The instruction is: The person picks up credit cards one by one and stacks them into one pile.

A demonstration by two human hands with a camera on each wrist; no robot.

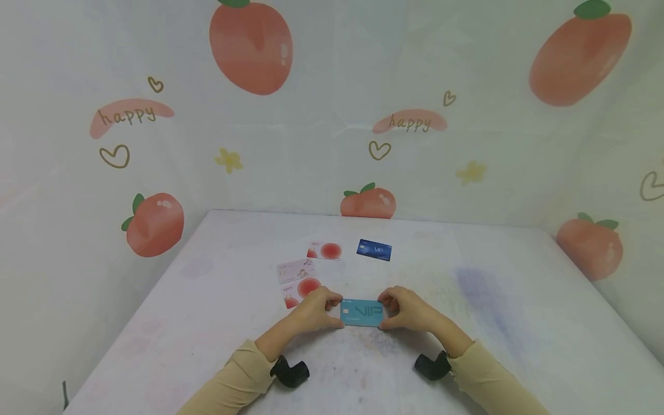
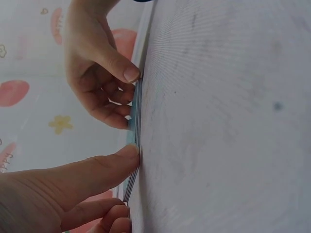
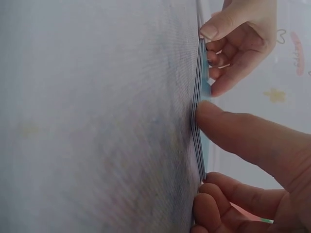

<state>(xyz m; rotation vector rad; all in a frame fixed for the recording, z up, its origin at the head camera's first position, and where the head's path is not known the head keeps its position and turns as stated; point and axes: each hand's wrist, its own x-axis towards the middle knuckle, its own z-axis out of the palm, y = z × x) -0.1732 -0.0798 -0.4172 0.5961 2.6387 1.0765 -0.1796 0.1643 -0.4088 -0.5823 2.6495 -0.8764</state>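
Note:
A small stack of cards lies low over the table, its top one a teal VIP card (image 1: 361,313). Several thin layers show along the stack's edge (image 3: 197,111) in the right wrist view. My left hand (image 1: 316,310) grips the stack's left end, thumb at the near corner and fingers at the far corner. At the right end my right hand (image 1: 407,310) holds it the same way. In the left wrist view the left thumb (image 2: 127,151) presses on the near edge. Whether the stack touches the table cannot be told.
Beyond the hands lie a blue VIP card (image 1: 374,249) and a white-and-red card (image 1: 324,250). Left of the stack, a pale pink card (image 1: 296,270) lies against another white-and-red card (image 1: 301,291), partly behind the left hand. A fruit-printed curtain (image 1: 311,144) stands behind the white table (image 1: 207,346).

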